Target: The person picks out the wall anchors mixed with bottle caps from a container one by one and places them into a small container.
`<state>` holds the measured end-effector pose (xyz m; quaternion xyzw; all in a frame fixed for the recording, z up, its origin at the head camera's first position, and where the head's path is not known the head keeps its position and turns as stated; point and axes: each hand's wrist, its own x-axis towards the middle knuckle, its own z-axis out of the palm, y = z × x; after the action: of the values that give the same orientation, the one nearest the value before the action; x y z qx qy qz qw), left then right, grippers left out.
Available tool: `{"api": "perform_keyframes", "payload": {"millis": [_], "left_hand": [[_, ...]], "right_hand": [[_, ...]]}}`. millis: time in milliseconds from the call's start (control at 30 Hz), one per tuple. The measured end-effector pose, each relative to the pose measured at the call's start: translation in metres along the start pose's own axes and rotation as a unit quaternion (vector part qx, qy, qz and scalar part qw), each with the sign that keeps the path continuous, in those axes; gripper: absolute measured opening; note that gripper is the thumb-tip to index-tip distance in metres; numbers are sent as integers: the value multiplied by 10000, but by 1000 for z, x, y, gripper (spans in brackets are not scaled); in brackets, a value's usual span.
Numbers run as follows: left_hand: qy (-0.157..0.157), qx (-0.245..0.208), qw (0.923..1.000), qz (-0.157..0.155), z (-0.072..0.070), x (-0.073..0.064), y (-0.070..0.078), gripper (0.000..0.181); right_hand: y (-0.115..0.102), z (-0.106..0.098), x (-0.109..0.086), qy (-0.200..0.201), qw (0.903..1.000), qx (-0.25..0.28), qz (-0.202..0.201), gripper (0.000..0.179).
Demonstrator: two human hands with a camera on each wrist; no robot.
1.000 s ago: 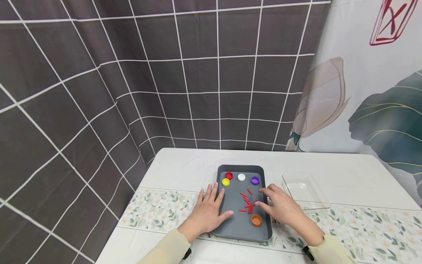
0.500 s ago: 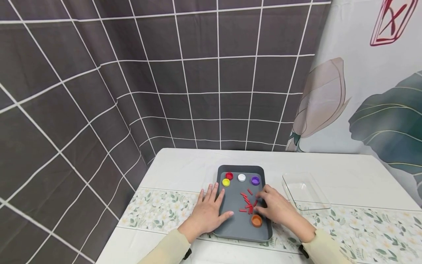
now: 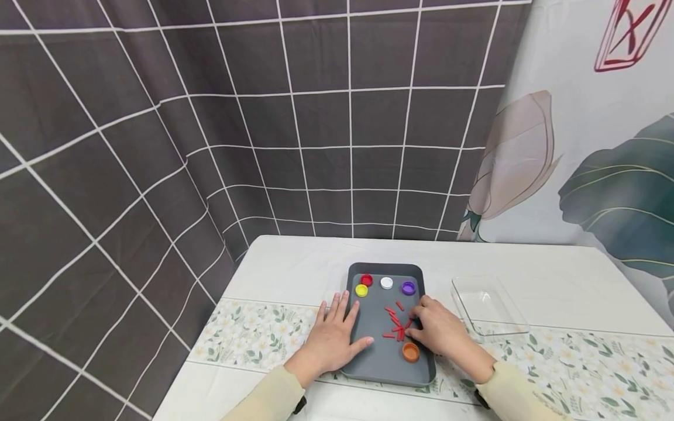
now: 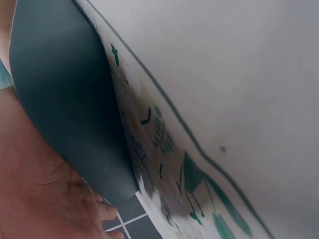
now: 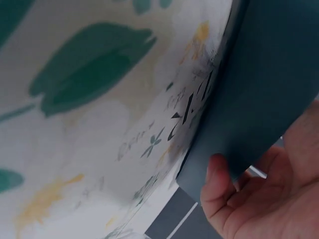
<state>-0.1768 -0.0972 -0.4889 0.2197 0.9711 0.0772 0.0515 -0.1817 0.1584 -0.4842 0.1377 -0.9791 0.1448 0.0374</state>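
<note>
My left hand (image 3: 333, 339) lies spread with straight fingers over the left rim of a grey rectangular tray (image 3: 363, 365). My right hand (image 3: 439, 327) reaches over the tray's right rim, fingers bent. Its thumb and forefinger come down at either end of a short red stick (image 3: 408, 323); I cannot tell whether they grip it. More red sticks (image 3: 395, 320) lie in a loose heap beside it. An orange cap (image 3: 411, 352) sits just below the thumb. In the right wrist view, the curled little finger (image 5: 217, 174) is at the tray's outer wall (image 5: 259, 84).
Along the tray's far end are a red cap (image 3: 366, 280), a yellow cap (image 3: 361, 290), a white cap (image 3: 387, 283) and a purple cap (image 3: 408, 287). A clear glass dish (image 3: 487, 307) stands right of the tray on the white table (image 3: 305, 263). A dark gridded curtain hangs behind.
My right hand has moved slightly left and inward, its thumb and forefinger drawing closer around the red stick. My left hand has stayed in place.
</note>
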Motion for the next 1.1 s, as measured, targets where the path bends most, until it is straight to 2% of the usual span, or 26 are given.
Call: {"api": "perform_keyframes", "payload": {"millis": [133, 367, 1100], "left_hand": [[45, 15, 10000, 35, 1, 0, 0, 85], [20, -6, 10000, 15, 0, 0, 1, 85], [-2, 44, 10000, -47, 1, 0, 1, 85]], "right_hand": [[-3, 0, 1, 93, 9998, -198, -8, 28], [-5, 1, 2, -57, 9990, -431, 77, 27], [-4, 3, 5, -23, 9986, -520, -24, 27]]}}
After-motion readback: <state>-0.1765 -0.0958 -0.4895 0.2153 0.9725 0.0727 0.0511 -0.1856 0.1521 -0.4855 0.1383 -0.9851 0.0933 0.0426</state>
